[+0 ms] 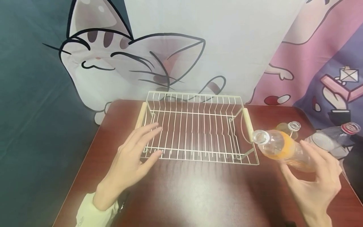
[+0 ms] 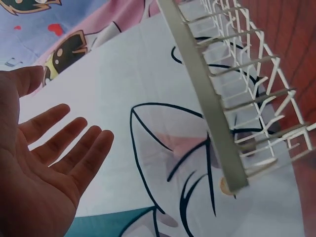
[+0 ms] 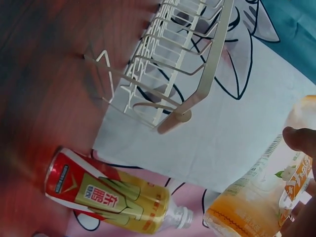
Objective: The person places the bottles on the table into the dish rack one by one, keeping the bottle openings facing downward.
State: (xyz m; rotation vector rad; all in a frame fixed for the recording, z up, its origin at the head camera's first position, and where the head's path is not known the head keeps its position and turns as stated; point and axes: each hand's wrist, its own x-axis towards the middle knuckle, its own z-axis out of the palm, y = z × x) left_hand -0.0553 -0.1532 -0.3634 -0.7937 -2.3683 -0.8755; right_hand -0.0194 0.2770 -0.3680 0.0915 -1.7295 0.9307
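Note:
My right hand [image 1: 323,176] grips a clear plastic bottle with an orange-and-white label [image 1: 285,146], held above the table at the right end of a white wire dish rack [image 1: 193,150]. The bottle leans, its open mouth towards the rack's right wooden handle [image 1: 248,124]. In the right wrist view the bottle [image 3: 261,197] shows partly, with fingers at the right edge. My left hand [image 1: 129,157] hovers by the rack's front left corner with fingers spread, holding nothing. In the left wrist view that hand [image 2: 49,153] is apart from the rack [image 2: 217,113].
Behind the right hand stand a bottle with a red-and-gold label [image 3: 108,192] and a clear bottle with a red neck ring [image 1: 331,138]. The rack sits on a dark red wooden table [image 1: 181,189], near a cartoon-cat cloth [image 1: 238,37] hanging behind.

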